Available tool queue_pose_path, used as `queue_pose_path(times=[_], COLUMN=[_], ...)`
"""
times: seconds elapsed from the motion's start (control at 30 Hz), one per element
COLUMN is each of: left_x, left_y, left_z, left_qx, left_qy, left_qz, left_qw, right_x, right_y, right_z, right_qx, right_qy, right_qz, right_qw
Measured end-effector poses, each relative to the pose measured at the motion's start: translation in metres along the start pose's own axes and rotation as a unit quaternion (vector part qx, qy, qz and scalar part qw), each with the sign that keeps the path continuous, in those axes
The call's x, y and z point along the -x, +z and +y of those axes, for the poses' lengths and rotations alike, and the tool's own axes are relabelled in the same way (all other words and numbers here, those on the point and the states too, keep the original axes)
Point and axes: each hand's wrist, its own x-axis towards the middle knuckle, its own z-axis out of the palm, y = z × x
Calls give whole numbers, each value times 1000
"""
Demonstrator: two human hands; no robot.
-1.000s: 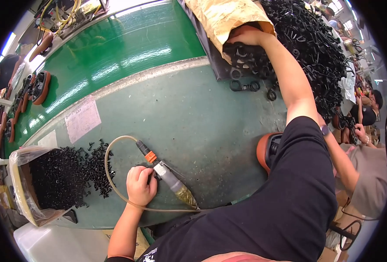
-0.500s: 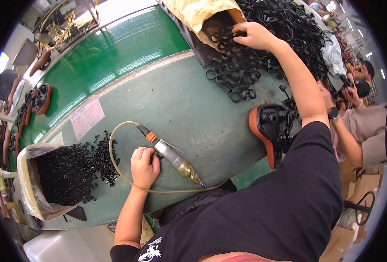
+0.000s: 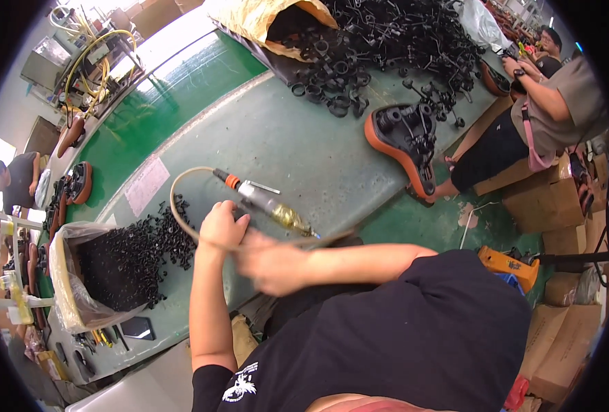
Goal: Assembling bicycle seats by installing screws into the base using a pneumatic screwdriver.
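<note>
mid-bench (image 3: 304, 144) clr | hose (image 3: 173, 196) + driver (image 3: 277, 209) blk nr side | saddle (image 3: 404, 130) blks R

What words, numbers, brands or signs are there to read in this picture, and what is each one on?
There are none I can quote clearly.
Pinkish paper on the green table: faint marks, too small to read.
Black shirt: tiny lettering by a white design, too small and blurred to read.
Orange-yellow object at the right: dark marks; I can't tell if they are letters.
</note>
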Motion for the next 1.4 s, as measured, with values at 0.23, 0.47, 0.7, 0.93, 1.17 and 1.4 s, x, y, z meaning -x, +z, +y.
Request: queue_pose_path(times=[0.23,0.47,0.7,0.93,1.17,1.4], left_x=[67,126,178,178,138,105], left_y=[-30,8,-35,-109,-98,-56], left_z=[36,29,33,76,119,121], left_qx=[90,193,169,204,213,164], left_qy=[52,45,86,204,389,278], left_qz=[134,126,162,399,301,172], left_qw=[985,972,968,870,844,931], right_x=[-1,-45,-29,12,44,65], right_y=[-72,-54,-87,-132,-109,-152], right_z=[70,76,118,72,102,105], right_qx=[132,158,-155,-203,-332,-481], right_qy=[352,384,348,127,15,184], right_qz=[20,-88,8,308,255,338], right_qw=[926,905,924,921,908,787])
